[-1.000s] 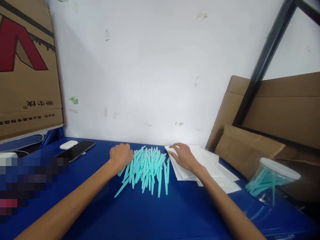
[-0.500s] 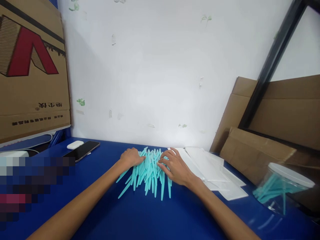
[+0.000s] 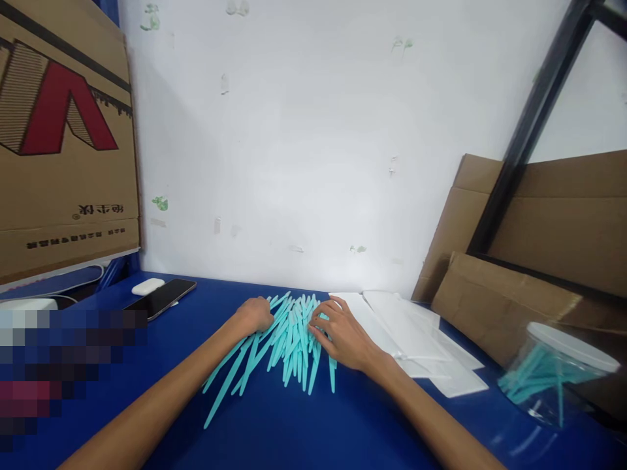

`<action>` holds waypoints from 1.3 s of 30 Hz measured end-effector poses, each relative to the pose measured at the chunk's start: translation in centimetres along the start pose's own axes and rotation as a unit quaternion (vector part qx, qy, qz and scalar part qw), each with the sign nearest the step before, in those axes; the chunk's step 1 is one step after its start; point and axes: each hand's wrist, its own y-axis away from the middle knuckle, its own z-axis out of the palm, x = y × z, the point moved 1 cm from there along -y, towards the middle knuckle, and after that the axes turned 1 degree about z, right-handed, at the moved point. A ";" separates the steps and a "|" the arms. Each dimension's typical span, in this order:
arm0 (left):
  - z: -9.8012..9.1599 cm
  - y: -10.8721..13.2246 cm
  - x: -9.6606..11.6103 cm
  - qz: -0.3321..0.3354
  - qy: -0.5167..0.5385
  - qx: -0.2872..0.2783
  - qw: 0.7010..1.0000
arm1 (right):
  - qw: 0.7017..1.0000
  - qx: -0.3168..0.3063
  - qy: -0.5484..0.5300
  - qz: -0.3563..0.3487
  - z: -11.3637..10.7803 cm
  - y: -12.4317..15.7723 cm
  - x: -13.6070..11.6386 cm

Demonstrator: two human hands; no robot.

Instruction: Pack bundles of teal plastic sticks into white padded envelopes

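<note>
A loose heap of turquoise tapered plastic sticks (image 3: 294, 339) lies on the blue table, with their narrow ends mostly toward me. My left hand (image 3: 255, 315) is at the heap's upper left, its fingers curled over several sticks that fan out below it; the fingertips are partly hidden. At the right side of the heap, my right hand (image 3: 340, 329) touches the sticks with bent fingers held apart, thumb toward the middle. Some sticks pass beneath that hand.
White flat sheets or bags (image 3: 409, 333) overlap right of the heap. Farther right stands a clear jar (image 3: 543, 378) with a white lid and turquoise sticks inside. A phone (image 3: 164, 297) and a white case (image 3: 147, 286) lie back left. Cardboard (image 3: 504, 307) leans at the right; a large carton (image 3: 68, 163) is at left.
My left hand has moved slightly left and its fingers have curled in. Several sticks on that side have slid left and toward me, spreading the heap. The right hand has barely moved.
</note>
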 end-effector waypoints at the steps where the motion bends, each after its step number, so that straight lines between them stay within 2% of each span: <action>1: 0.1 0.1 0.0 -0.013 -0.015 0.003 1.000 | 1.000 -0.001 0.000 0.000 0.0 0.0 0.0; 4: -0.4 0.2 0.2 -0.048 -0.066 0.008 0.997 | 1.000 0.000 -0.001 0.001 0.0 0.0 0.0; 7: -2.1 0.2 0.3 -0.039 -0.067 0.015 0.997 | 1.000 0.006 -0.004 0.002 -0.1 0.1 0.1; 12: -5.3 -0.5 -0.3 -0.010 0.001 0.034 0.999 | 1.000 0.012 -0.012 0.005 0.0 0.2 0.2; 15: -6.3 -0.8 -0.5 0.010 0.059 0.073 0.996 | 1.000 0.014 -0.014 0.005 0.1 0.2 0.1; 23: -6.2 0.0 1.3 0.112 0.190 0.143 0.965 | 1.000 0.016 -0.021 0.005 0.1 0.2 0.0; 25: -6.8 0.7 2.0 0.149 0.206 0.192 0.948 | 1.000 0.016 -0.026 0.007 0.1 0.2 0.0; 28: -7.8 2.0 3.1 0.214 0.235 0.293 0.902 | 0.999 0.018 -0.037 0.007 -0.1 0.2 -0.1; 31: -8.1 3.0 3.8 0.217 0.265 0.361 0.867 | 0.999 0.018 -0.044 0.006 -0.1 0.2 -0.2; 39: -6.5 3.6 3.2 0.190 0.215 0.360 0.888 | 0.998 0.011 -0.062 0.009 0.0 0.2 -0.2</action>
